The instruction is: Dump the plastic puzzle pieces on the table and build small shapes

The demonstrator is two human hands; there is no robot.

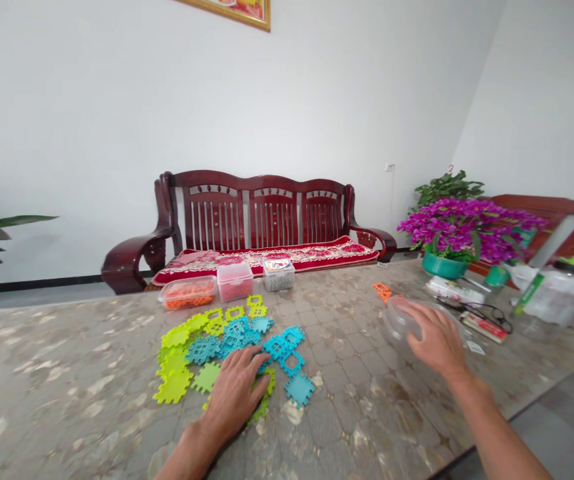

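Observation:
My left hand point(239, 380) lies on a spread of interlocking plastic tiles, its fingers stretched out over the blue and green pieces. Blue tiles point(299, 389) reach past its fingertips to the right. Yellow-green tiles point(174, 385) form a curved band on the left and behind. On the right, my right hand point(434, 337) grips a clear plastic box point(397, 327), palm down across its top; the hand hides much of the box. Just behind that box is a small orange tile point(381, 291).
Along the table's far edge stand a box of orange pieces point(189, 293), a box of pink pieces point(235, 283) and a box of grey pieces point(279, 275). Glasses point(487, 315), a flowerpot point(444, 265) and a large bottle point(561, 290) are at right. Beyond is a wooden bench point(267, 207).

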